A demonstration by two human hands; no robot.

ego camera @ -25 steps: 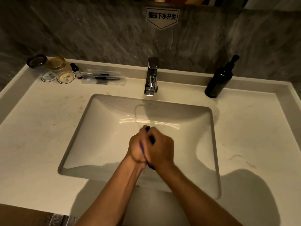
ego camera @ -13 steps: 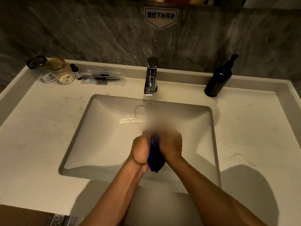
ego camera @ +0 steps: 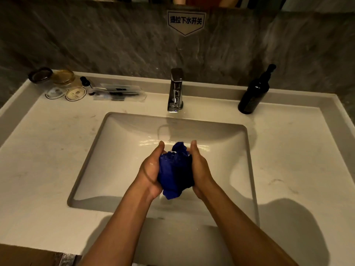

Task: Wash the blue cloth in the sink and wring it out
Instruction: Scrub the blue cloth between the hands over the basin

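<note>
Lettering on the pointed sign (ego camera: pixel 185 21) fixed to the grey marbled wall (ego camera: pixel 96 35) is reading 提拉下水开关, and it is hanging straight above the chrome faucet (ego camera: pixel 175 91). You are standing at a pale vanity counter (ego camera: pixel 38 150) and holding both forearms out over the rectangular sink (ego camera: pixel 115 150). Your left hand (ego camera: pixel 150 170) and right hand (ego camera: pixel 199 169) are cupping the blue cloth (ego camera: pixel 175 169) between them, palms facing each other, with each thumb lying along its upper edge; the fingers underneath are hidden, so you are seen clasping it from both sides rather than twisting it. The cloth is sitting bunched in a loose wad above the middle of the basin, one crumpled tip sticking up between your thumbs and a lower corner hanging down past the heels of your palms. No stream is visibly running from the spout. A dark pump bottle (ego camera: pixel 254 93) is standing on the counter right of the faucet; its label is too dim to read. At the back left corner, two glass cups (ego camera: pixel 51 76), two round printed coasters (ego camera: pixel 66 93), a small dropper bottle (ego camera: pixel 86 85) and wrapped toiletry packets (ego camera: pixel 120 91) are lying together; their print is too small to make out.
</note>
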